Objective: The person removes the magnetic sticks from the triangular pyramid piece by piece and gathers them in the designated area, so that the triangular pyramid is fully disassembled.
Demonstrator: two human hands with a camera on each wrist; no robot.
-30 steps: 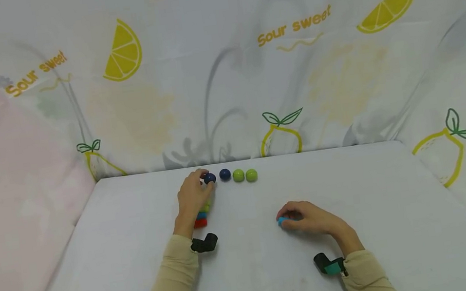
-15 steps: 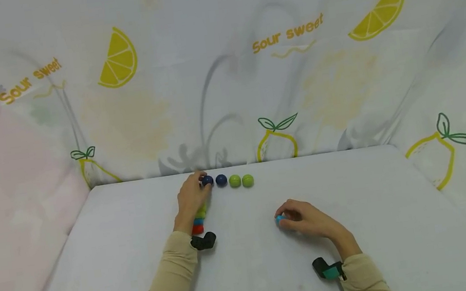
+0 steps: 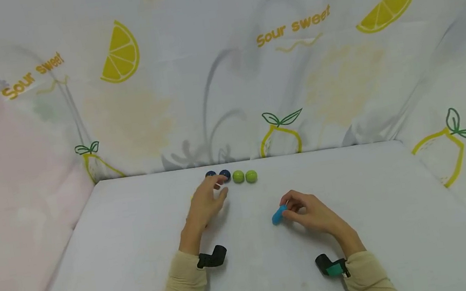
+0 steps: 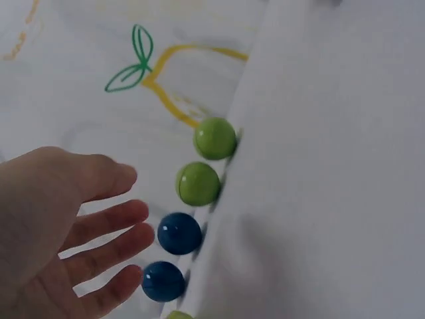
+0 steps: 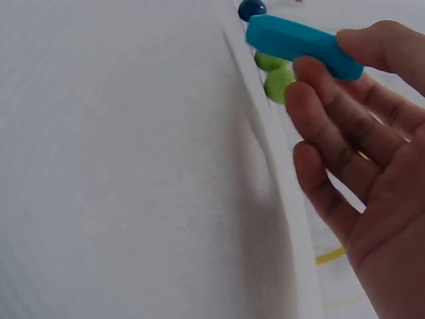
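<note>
My right hand (image 3: pixel 311 213) pinches a bright blue, faceted stick-like block (image 5: pixel 295 43) between thumb and fingers, off the table and tilted. In the head view the free end of this block points toward the lower left. My left hand (image 3: pixel 206 204) has its fingers spread and holds nothing. Just beyond its fingertips stand two dark blue balls (image 4: pixel 179 234), the left one partly covered in the head view. To their right two green balls (image 3: pixel 238 176) continue the row. A sliver of yellow shows beside my left hand; whatever lies beneath is hidden.
The white tabletop (image 3: pixel 258 270) ends at a back edge close behind the balls. A white cloth (image 3: pixel 217 93) printed with lemons hangs behind it. At the bottom of the left wrist view a yellow-green piece (image 4: pixel 179 315) is cut off.
My left hand has come off the left dark blue ball, shifting right and nearer, and covers the row of coloured blocks seen before. My right hand has raised and turned the blue block, showing more of it.
</note>
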